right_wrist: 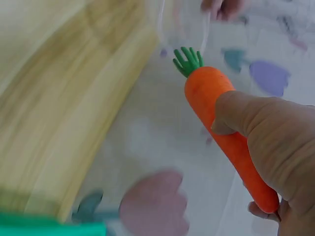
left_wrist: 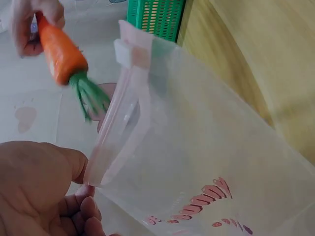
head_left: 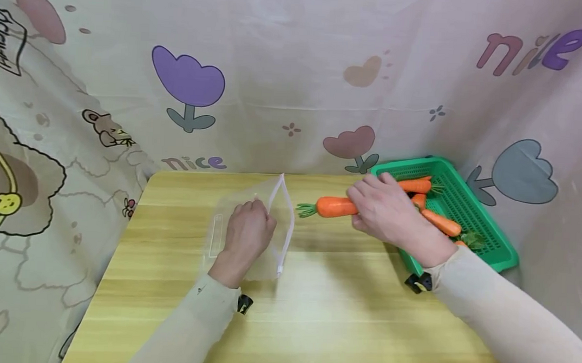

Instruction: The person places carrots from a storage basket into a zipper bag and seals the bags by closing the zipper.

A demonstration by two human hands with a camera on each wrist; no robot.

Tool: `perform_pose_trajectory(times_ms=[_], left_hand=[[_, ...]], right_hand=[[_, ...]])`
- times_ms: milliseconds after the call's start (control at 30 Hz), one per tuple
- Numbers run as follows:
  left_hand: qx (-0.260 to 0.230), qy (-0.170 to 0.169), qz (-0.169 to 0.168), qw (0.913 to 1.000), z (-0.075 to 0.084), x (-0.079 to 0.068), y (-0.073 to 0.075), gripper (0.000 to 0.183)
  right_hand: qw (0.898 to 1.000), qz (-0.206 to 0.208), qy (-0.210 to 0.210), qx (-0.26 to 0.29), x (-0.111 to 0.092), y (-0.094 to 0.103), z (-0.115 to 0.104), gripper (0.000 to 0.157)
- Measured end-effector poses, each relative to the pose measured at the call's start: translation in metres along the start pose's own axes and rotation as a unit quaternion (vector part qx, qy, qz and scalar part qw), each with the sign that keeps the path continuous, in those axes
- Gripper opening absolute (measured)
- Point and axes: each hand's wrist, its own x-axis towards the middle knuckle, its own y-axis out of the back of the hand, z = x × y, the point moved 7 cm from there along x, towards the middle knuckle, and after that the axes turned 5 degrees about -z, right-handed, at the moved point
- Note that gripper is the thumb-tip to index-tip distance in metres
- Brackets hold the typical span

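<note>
My left hand (head_left: 251, 231) pinches the rim of a clear zip bag (left_wrist: 206, 147) between thumb and fingers. The bag's mouth gapes toward the right, edged by a pale zip strip with a white slider (left_wrist: 123, 54) at one end. In my right hand (head_left: 384, 212) is an orange carrot (right_wrist: 216, 113), gripped around its body with the thumb along the side. Its green stem tuft (head_left: 306, 210) points left at the bag's mouth, a short gap away from the zip strip. Pink lettering marks the bag in the left wrist view.
Behind my right hand a green plastic basket (head_left: 499, 258) stands at the table's right, holding several carrots (head_left: 440, 222) and some leafy green. The wooden table (head_left: 168, 306) ends at a patterned curtain (head_left: 276, 83) along the back and sides.
</note>
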Motion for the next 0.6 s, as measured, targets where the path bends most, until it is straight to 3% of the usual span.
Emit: perform_pose_trajectory(times_ms=[100,200,300,400,500,600], left_hand=[[0.026,-0.022,0.041,0.9986,0.007,-0.003,0.007,0.018],[0.039,-0.037,0.056,0.9969,0.016,-0.005,0.009,0.018],[0.045,-0.035,0.041,0.9975,0.021,-0.007,0.011,0.018],[0.03,-0.005,0.016,0.9994,0.023,-0.01,0.021,0.018],[0.005,0.024,-0.004,0.9997,0.024,-0.014,0.031,0.018],[-0.015,0.025,-0.015,0.9995,0.029,-0.017,0.036,0.018]], right_hand=[[1.0,0.006,0.011,0.019,0.017,-0.005,-0.021,0.026],[1.0,0.0,0.006,0.03,0.028,-0.018,-0.038,0.032],[1.0,-0.008,-0.008,0.023,0.037,-0.033,-0.049,0.031],[1.0,-0.016,-0.026,0.008,0.045,-0.045,-0.054,0.028],[0.999,-0.025,-0.036,0.005,0.053,-0.051,-0.057,0.027],[0.999,-0.033,-0.028,0.013,0.061,-0.054,-0.064,0.028]])
